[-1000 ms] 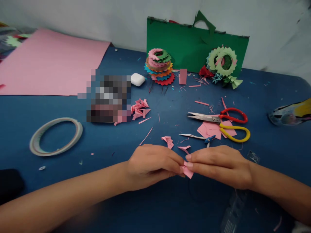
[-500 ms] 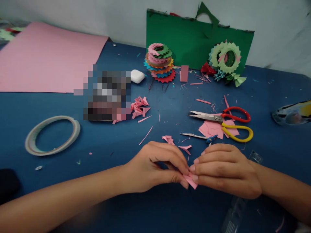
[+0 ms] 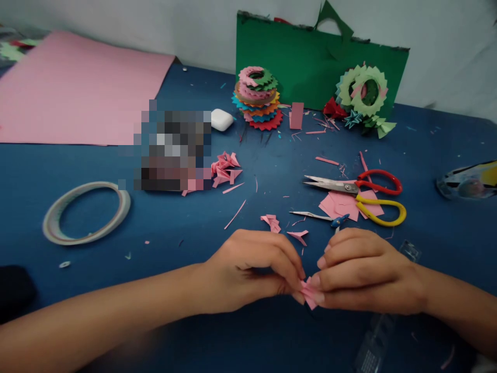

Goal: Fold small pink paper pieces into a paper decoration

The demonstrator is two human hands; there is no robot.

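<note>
A small folded piece of pink paper (image 3: 310, 297) is pinched between my two hands, low in the middle of the view. My left hand (image 3: 256, 269) grips its left side with thumb and fingers. From the right, my right hand (image 3: 365, 274) closes thumb and fingertips on the same piece. Just beyond my fingers lie a folded pink paper piece (image 3: 298, 237) and a short interlocked pink paper strip (image 3: 271, 223). Scissors (image 3: 349, 186) with one red and one yellow handle rest on pink paper cutouts (image 3: 336, 204). Slim pointed tweezers (image 3: 312, 215) lie in front of them.
A tape roll (image 3: 87, 212) lies at left, near a large pink sheet (image 3: 85, 93). Folded pink pieces (image 3: 225, 168) sit beside a blurred-out object. Stacked paper rings (image 3: 257, 98) stand before a green board (image 3: 306, 67). A clear ruler (image 3: 375, 342) runs partly beneath my right forearm.
Both hands have shifted slightly right and down with the pink paper. My right fingers have spread a little, and more of the paper's folds now show.
</note>
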